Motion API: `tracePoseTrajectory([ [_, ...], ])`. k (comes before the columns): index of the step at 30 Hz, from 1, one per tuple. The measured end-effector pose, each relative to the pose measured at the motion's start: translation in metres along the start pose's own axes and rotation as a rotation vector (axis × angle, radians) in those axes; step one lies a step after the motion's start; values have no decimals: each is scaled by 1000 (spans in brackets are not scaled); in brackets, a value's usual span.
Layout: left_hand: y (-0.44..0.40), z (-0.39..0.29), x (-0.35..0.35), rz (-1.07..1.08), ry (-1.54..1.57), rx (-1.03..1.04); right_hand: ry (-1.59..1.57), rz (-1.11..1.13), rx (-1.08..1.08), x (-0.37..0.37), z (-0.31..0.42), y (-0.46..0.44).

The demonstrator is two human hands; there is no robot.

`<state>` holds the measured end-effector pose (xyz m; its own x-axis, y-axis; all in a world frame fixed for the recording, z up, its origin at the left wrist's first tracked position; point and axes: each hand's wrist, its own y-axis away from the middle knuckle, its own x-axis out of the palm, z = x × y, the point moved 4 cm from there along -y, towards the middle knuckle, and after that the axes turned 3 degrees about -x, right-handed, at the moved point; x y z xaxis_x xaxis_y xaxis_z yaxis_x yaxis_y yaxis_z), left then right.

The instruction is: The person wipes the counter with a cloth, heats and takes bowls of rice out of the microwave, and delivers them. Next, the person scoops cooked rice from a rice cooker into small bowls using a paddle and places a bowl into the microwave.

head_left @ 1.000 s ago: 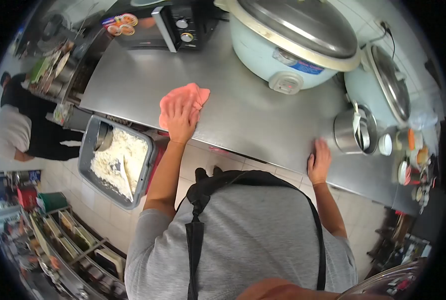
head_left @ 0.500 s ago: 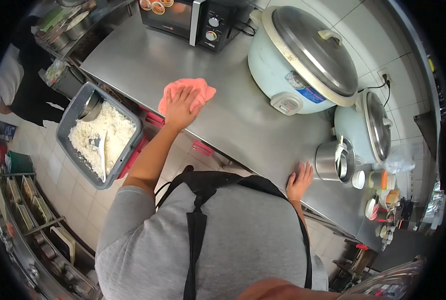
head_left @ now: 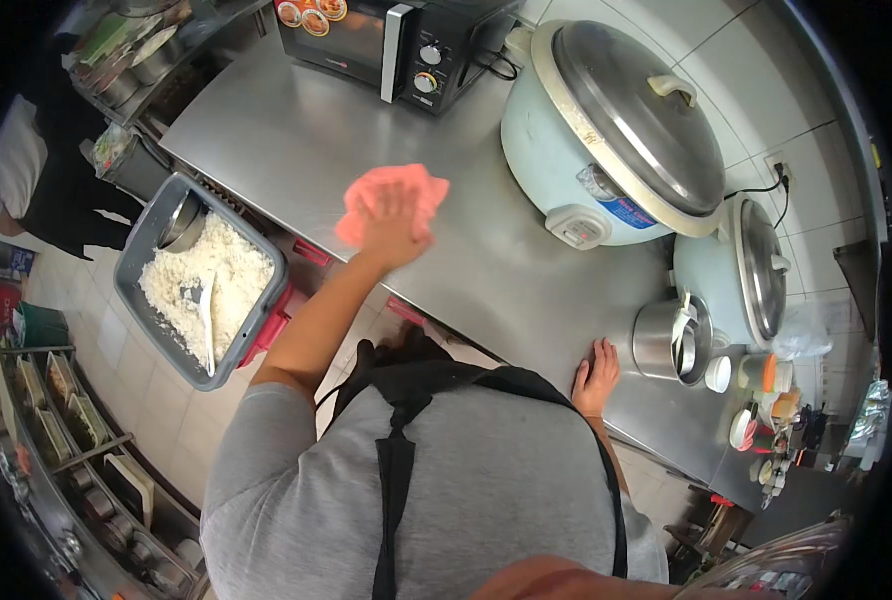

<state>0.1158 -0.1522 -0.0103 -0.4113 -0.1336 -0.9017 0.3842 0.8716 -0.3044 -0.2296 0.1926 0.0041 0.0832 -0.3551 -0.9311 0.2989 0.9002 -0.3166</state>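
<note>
My left hand (head_left: 394,232), slightly blurred, lies flat with fingers stretched over a crumpled pink cloth (head_left: 426,188). The cloth rests on the stainless steel table (head_left: 266,130), its edges showing around my fingers. My right hand (head_left: 596,378) is open, its palm and fingers resting on the table near the front edge. Just right of it stands a metal pot (head_left: 654,340) with utensils inside. The large light-blue rice cooker (head_left: 546,150) with a metal lid is at the back, beyond both hands.
A black microwave (head_left: 351,45) stands at the back left. Left of the table is a grey tub (head_left: 131,275) of white rice (head_left: 236,265) with a white ladle. A smaller cooker (head_left: 706,270) and jars (head_left: 756,372) line the right. Another person (head_left: 66,190) stands far left.
My left hand and the pink cloth have slid to the right across the table. My right hand stays on the table. The view has shifted slightly.
</note>
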Motion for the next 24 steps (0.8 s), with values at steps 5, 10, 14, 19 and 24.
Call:
tracePoseTrajectory([
  [5,-85,-22,7,872,973,-187,8,24,27,-3,4,-7],
  [10,-202,23,18,-273,1217,-406,-13,34,36,-6,5,-11],
  [14,-197,38,41,-440,782,-516,-44,46,49,-10,6,-15],
  [19,-155,24,39,-198,270,-330,-92,20,73,-8,1,-14],
  [24,-161,18,38,-66,209,-359,-66,70,110,-10,4,-21],
])
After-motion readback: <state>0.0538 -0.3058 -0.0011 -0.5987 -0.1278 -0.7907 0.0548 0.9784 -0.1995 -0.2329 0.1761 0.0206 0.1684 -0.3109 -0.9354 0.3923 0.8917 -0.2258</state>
